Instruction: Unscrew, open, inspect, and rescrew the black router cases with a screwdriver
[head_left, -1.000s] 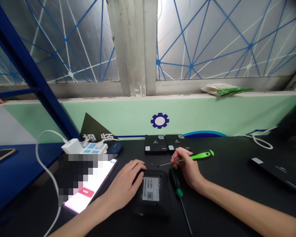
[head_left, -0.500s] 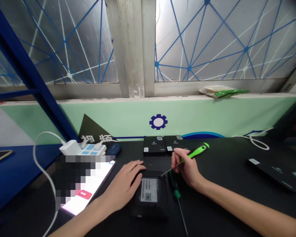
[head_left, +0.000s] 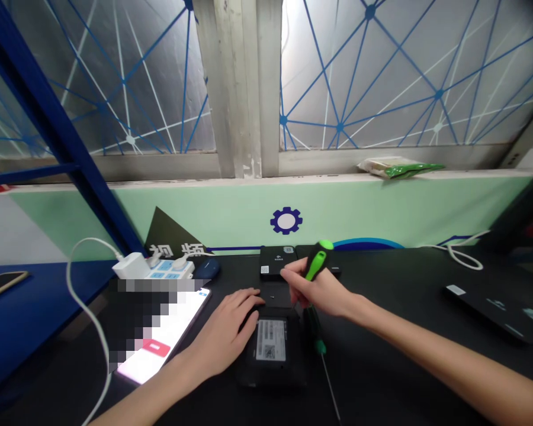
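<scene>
A black box-shaped device (head_left: pixel 295 355) with a white printed label (head_left: pixel 270 340) lies on the dark table. My left hand (head_left: pixel 231 322) rests flat along its upper left edge, fingers stretched out. In my right hand (head_left: pixel 313 290) is a screwdriver (head_left: pixel 317 263) with a lime-green and black handle, held nearly upright. Its thin shaft points down at the device's upper right corner; the tip is too faint to make out. A tiny screw (head_left: pixel 272 297) lies just beyond the device. Beside the device, a second screwdriver (head_left: pixel 321 346) with a dark green handle lies with its shaft towards me.
Two black boxes stand against the wall, the left one (head_left: pixel 278 260) showing more. A lit phone (head_left: pixel 164 346), a power strip (head_left: pixel 171 269) with a white cable, and a dark blue rounded object (head_left: pixel 208 269) are at left. Another black device (head_left: pixel 493 310) lies far right.
The lime-green screwdriver has swung from slanting to nearly upright, and my right hand has moved left with it. My left hand keeps its place on the device.
</scene>
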